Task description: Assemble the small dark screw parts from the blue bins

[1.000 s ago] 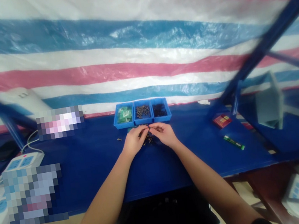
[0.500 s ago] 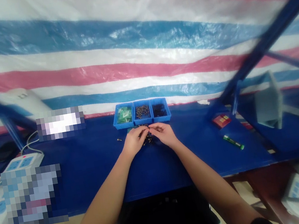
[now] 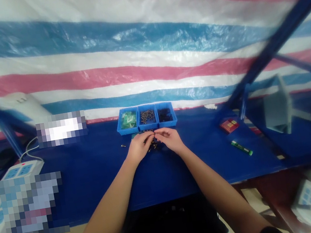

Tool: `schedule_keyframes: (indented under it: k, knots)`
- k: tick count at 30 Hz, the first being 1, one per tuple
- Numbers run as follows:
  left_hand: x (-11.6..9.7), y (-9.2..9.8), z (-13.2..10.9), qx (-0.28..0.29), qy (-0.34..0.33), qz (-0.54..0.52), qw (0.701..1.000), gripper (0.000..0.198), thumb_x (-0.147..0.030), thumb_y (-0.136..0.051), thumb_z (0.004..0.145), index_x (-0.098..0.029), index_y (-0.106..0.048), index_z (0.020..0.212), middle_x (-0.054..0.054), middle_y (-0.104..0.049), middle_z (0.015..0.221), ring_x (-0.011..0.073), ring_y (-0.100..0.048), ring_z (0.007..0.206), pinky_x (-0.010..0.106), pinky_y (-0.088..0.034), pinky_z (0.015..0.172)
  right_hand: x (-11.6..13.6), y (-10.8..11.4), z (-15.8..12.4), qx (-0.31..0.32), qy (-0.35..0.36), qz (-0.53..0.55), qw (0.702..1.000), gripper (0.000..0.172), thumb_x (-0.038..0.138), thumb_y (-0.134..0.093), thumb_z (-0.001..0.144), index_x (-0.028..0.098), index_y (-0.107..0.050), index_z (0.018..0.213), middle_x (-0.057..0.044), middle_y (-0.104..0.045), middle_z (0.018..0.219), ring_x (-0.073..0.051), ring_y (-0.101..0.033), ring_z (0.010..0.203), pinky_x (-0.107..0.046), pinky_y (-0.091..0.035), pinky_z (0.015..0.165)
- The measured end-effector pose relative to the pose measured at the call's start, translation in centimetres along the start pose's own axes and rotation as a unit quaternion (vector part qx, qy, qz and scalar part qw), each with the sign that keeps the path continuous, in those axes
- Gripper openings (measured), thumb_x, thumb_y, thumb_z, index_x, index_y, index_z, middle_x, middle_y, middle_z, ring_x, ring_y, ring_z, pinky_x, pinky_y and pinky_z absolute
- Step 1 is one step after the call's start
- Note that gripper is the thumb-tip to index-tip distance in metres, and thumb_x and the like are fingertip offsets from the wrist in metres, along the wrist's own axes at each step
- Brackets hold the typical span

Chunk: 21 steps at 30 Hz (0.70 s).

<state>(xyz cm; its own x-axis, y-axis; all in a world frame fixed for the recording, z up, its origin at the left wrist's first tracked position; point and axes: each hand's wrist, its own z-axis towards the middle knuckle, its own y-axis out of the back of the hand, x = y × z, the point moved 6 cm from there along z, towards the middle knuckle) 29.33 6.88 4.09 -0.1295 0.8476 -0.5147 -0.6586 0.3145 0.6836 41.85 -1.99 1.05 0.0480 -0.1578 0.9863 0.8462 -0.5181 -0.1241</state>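
Together, left hand (image 3: 140, 145) and right hand (image 3: 171, 138) partly cover small loose parts (image 3: 155, 146).

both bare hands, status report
Left hand and right hand close together over small gold-and-black parts. Any held piece too small to tell. Blue plastic bins just beyond, not blocking the hands.

Glare is scattered over the striped sheeting (image 3: 142, 35), upper centre; outer edges are blurred and stretched; left-side patches are pixelated.
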Motion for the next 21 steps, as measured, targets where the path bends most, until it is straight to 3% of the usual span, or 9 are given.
schedule_keyframes:
  k: [10, 16, 19, 21]
  knots:
    - [-0.2, 0.0, 0.0, 0.008, -0.002, 0.01, 1.0, 0.026, -0.038, -0.048, 0.096, -0.023, -0.068, 0.1, 0.003, -0.074, 0.094, 0.0178, -0.068, 0.081, 0.03, -0.051, 0.078, 0.2, -0.3, -0.1, -0.005, -0.024, 0.016, 1.0, 0.032, 0.039, -0.077, 0.069, 0.017, -0.073, 0.093, -0.002, -0.069, 0.07, -0.014, -0.062, 0.061, -0.027, -0.051, 0.059]
    - [0.5, 0.6, -0.3, -0.037, 0.033, 0.034, 0.998, 0.026, -0.036, -0.049, 0.095, -0.023, -0.067, 0.108, 0.004, -0.072, 0.098, 0.018, -0.066, 0.082, 0.029, -0.052, 0.076, -1.5, 0.1, 0.3, -0.028, -0.088, 0.076, 0.993, 0.037, 0.038, -0.079, 0.067, 0.014, -0.072, 0.095, -0.006, -0.072, 0.077, -0.014, -0.063, 0.062, -0.028, -0.053, 0.062]
    - [0.5, 0.6, -0.5, -0.048, 0.034, 0.025, 0.998, 0.025, -0.032, -0.047, 0.096, -0.022, -0.065, 0.111, 0.004, -0.072, 0.1, 0.0173, -0.065, 0.083, 0.028, -0.052, 0.076, -0.8, -0.5, 0.7, -0.005, -0.034, 0.082, 0.996, 0.05, 0.038, -0.077, 0.07, 0.018, -0.067, 0.115, -0.009, -0.073, 0.101, -0.018, -0.068, 0.079, -0.033, -0.056, 0.076]
    - [0.5, 0.4, -0.5, -0.049, 0.032, 0.018, 0.998, 0.025, -0.03, -0.047, 0.096, -0.023, -0.064, 0.112, 0.003, -0.071, 0.102, 0.0169, -0.065, 0.084, 0.028, -0.052, 0.076, 0.0, -0.9, 0.9, 0.026, 0.025, 0.062, 0.997, 0.062, 0.037, -0.074, 0.073, 0.026, -0.056, 0.132, -0.008, -0.064, 0.127, -0.02, -0.067, 0.098, -0.036, -0.055, 0.087]
